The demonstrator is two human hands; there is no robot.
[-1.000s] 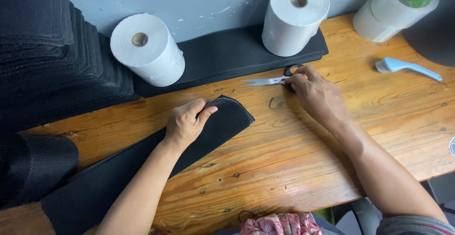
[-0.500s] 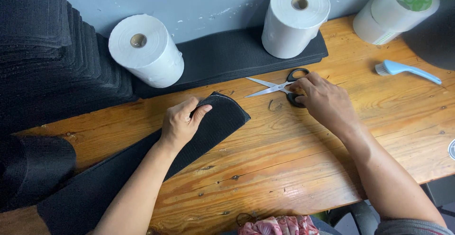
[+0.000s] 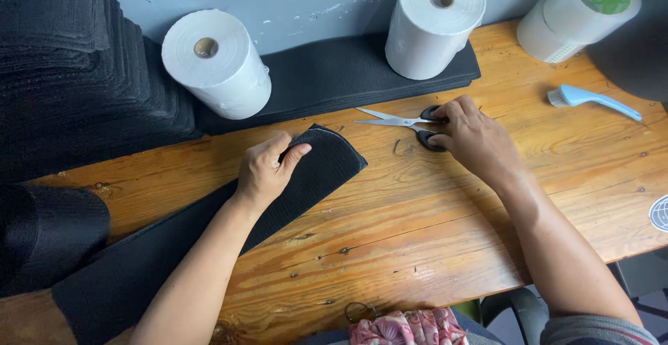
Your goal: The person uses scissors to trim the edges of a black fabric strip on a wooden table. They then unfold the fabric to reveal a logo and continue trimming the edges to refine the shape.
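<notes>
Left hand (image 3: pixel 266 171) fingers pinch the ribbed black strip's (image 3: pixel 209 237) rounded end; right hand (image 3: pixel 474 136) apparently grips steel scissors (image 3: pixel 400 122)

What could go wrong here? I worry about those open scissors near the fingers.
The scissors lie on the table with blades apart, tips toward the left hand; the right hand grips the handles, so a quick swing might nick the fingers holding the black strip. The strip is pinned only near its rounded end, so it may slip. The white roll could be knocked.
</notes>
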